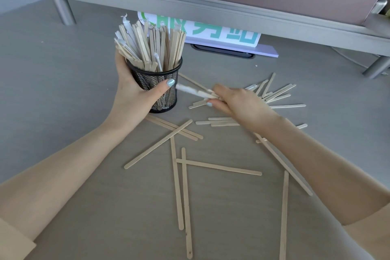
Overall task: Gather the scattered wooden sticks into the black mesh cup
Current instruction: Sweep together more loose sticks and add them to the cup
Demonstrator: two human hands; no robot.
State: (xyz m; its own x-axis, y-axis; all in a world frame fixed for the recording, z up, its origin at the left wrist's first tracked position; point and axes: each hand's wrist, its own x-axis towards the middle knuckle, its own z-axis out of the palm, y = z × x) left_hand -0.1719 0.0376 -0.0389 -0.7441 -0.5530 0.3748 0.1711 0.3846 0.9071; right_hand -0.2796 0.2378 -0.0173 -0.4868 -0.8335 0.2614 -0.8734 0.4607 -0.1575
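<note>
The black mesh cup (166, 91) stands upright on the grey table, packed with wooden sticks (149, 44) and a few paper-wrapped ones. My left hand (130, 91) grips the cup from its left side, thumb across the front. My right hand (236, 101) is just right of the cup and pinches a blurred paper-wrapped stick (194, 92) that points toward the cup. Several loose wooden sticks (219, 167) lie scattered across the table in front of me, and a fan of them (278, 94) lies behind my right hand.
A grey metal shelf frame (190, 4) on round legs (63, 10) spans the back of the table. Under it sits a white sign with green characters (211, 31) and a dark cable slot (223, 50).
</note>
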